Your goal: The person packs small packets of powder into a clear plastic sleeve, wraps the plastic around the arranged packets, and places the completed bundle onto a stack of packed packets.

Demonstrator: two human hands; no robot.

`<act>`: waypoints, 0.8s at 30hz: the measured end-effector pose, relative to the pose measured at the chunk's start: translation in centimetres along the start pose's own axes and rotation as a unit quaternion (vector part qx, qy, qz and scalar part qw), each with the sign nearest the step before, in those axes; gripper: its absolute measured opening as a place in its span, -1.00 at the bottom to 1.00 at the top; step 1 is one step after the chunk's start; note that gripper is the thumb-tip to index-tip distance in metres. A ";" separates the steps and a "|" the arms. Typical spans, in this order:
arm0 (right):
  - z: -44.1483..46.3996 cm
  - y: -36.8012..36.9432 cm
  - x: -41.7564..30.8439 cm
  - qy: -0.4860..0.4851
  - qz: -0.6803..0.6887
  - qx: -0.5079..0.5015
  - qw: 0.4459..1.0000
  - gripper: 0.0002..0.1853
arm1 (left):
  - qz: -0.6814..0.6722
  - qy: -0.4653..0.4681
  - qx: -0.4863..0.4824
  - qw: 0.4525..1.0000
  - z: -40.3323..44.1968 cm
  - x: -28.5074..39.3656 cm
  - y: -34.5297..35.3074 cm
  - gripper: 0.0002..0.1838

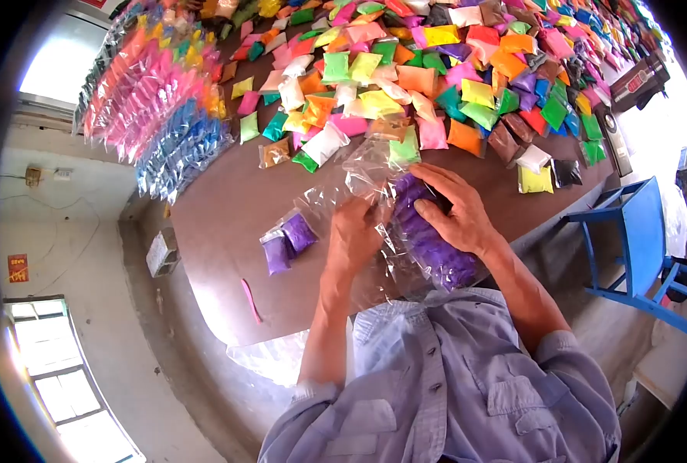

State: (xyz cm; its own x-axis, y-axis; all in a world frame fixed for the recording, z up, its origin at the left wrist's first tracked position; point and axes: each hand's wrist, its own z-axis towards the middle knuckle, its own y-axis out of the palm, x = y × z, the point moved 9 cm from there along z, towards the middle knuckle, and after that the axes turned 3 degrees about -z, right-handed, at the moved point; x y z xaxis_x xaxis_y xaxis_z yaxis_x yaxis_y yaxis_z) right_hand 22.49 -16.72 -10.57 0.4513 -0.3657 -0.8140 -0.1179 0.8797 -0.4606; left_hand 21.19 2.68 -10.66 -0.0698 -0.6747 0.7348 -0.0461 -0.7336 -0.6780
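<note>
A clear plastic bag lies crumpled at the table's near edge, filled with a row of purple packets. My left hand has its fingers curled into the clear film at the bag's left side; its fingertips are partly hidden. Across the packets rests my right hand, thumb and fingers gripping them through or within the film, I cannot tell which. Two loose purple packets lie on the table to the left of my left hand. A thin pink strip is nearer the table's left edge.
A big heap of small colourful packets covers the far part of the brown table. At the back left, filled clear bags are stacked in blue, pink and orange groups. A blue chair stands off the table's right side.
</note>
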 end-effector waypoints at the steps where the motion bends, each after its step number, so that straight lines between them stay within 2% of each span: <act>1: 0.0 0.0 0.1 0.004 -0.002 -0.002 1.000 -0.43 | -0.069 0.018 0.028 0.997 -0.3 0.3 -0.3 -0.70; 2: 0.0 0.1 0.0 0.002 0.001 -0.003 1.000 -0.43 | -0.136 0.035 0.056 0.988 -0.7 0.3 -0.6 -0.80; 3: 0.0 0.1 0.1 0.003 -0.007 -0.003 1.000 -0.43 | -0.133 0.033 0.060 0.989 -0.8 -0.3 -0.3 -0.80; 5: -0.1 0.2 0.0 0.001 -0.009 -0.005 1.000 -0.42 | -0.117 0.116 0.134 0.977 -1.4 -0.1 -1.1 -0.82; 7: 0.0 0.1 -0.1 0.006 -0.019 -0.006 1.000 -0.42 | -0.101 0.100 0.130 0.981 -1.7 0.3 -1.6 -0.80; 9: 0.1 0.1 -0.5 -0.008 -0.008 -0.003 1.000 -0.43 | -0.061 0.036 0.059 0.996 -1.6 -0.3 -0.7 -0.76; 10: 0.0 0.1 -0.4 -0.004 -0.014 -0.002 1.000 -0.44 | -0.073 0.085 0.095 0.989 -1.8 0.6 -1.1 -0.73; 13: 0.0 0.0 -0.4 -0.003 -0.018 0.002 1.000 -0.44 | -0.011 0.107 0.142 0.984 -3.1 1.9 -2.6 -0.66; 15: 0.0 0.0 -0.3 -0.003 -0.024 -0.002 1.000 -0.45 | -0.014 0.098 0.157 0.983 -4.7 2.3 -4.5 -0.69; 17: -0.1 0.0 -0.3 -0.004 -0.027 -0.003 1.000 -0.45 | 0.024 0.022 0.154 0.987 -6.2 0.5 -7.9 -0.71; 19: 0.0 0.0 -0.3 -0.006 -0.031 -0.005 0.999 -0.45 | 0.143 0.020 0.252 0.957 -7.6 -0.8 -12.1 -0.73; 20: -0.1 0.0 -0.2 -0.008 -0.029 -0.003 1.000 -0.45 | 0.144 0.020 0.252 0.957 -8.0 -2.3 -13.3 -0.73; 22: -0.1 0.0 -0.3 -0.012 -0.025 -0.002 1.000 -0.45 | 0.232 -0.070 0.245 0.939 -8.9 -6.7 -15.3 -0.73; 23: -0.1 0.0 -0.3 -0.006 -0.021 -0.002 1.000 -0.45 | 0.233 -0.070 0.246 0.938 -9.3 -7.7 -15.8 -0.73; 24: -0.1 0.0 -0.2 0.000 -0.018 -0.002 1.000 -0.45 | 0.202 -0.114 0.214 0.949 -9.3 -9.1 -15.7 -0.71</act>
State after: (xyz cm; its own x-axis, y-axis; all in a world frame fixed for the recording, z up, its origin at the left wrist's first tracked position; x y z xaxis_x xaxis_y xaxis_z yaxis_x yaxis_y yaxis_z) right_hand 22.28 -16.66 -10.43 0.4554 -0.3966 -0.7971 -0.1045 0.8653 -0.4902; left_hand 13.30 21.06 -6.87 0.2234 -0.8721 0.4353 0.3506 -0.3448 -0.8707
